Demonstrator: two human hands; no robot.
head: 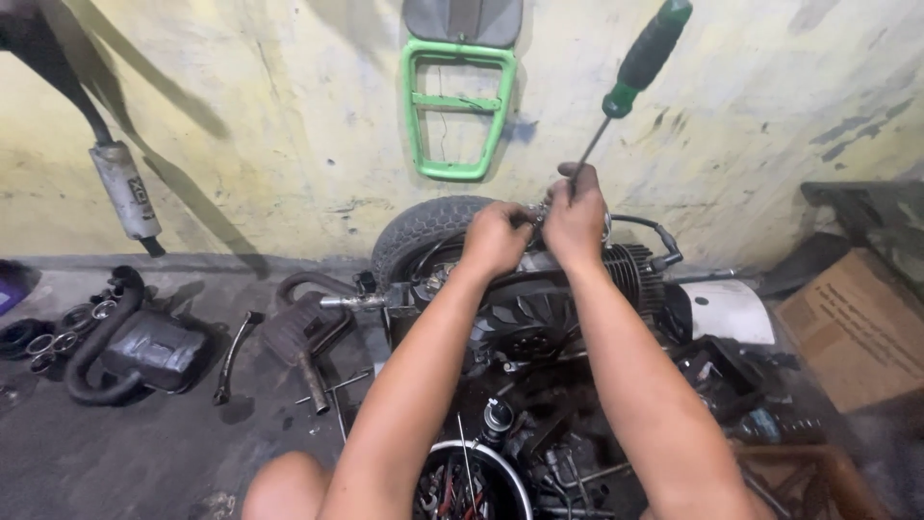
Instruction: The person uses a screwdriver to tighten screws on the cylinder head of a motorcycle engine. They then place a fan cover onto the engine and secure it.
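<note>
While my right hand [575,223] grips the screwdriver [630,82], fingers closed round its shank, the long axis runs up and right, green handle high, tip down by the knuckles on top of the engine [539,313]. My left hand [496,238] sits just beside, fingers curled on a small part I cannot make out. Behind is the tyre [423,226]; an exhaust [303,337] lies left on the floor [144,453].

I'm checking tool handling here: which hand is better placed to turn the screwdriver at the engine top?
Probably the right hand: it already grips the screwdriver by its shaft, handle tilted up and away. The left hand rests on the engine beside it, off the tool.
</note>
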